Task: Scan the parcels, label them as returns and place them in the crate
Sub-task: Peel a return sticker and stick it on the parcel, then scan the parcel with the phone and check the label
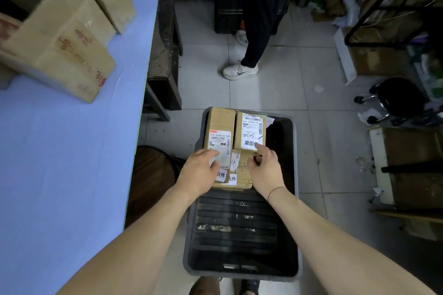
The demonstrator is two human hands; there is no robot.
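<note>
Both hands rest on parcels at the far end of the crate [296,175]: the left hand [200,172] lies with relaxed fingers on the long parcel [219,132], numbered "642 H468", while the right hand [265,167] curls over the near parcel [236,181]. The third parcel [249,130] reads "退回件" and a handwritten "0505". All are brown cardboard with white labels.

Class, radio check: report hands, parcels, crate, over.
Left hand and right hand both on near parcel. Three parcels at far end of crate. Nothing in the way.
</note>
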